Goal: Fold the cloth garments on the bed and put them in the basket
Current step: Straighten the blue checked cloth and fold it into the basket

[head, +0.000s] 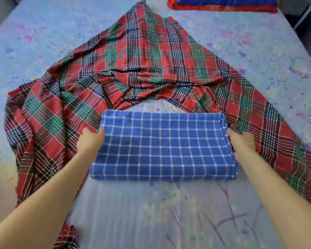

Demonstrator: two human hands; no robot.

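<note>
1. The blue cloth point(162, 146), folded into a thick rectangle, lies on the bed point(151, 212) between the two hands.
2. The left hand point(90, 141) grips its left edge, thumb on top and fingers tucked out of sight below.
3. The right hand point(241, 141) holds the right edge; its fingers are blurred and mostly hidden.
4. The red plaid cloth point(142, 60) sprawls unfolded beyond the hands and passes under both wrists.
5. A pillow point(223, 5) lies far beyond the hands.
</note>
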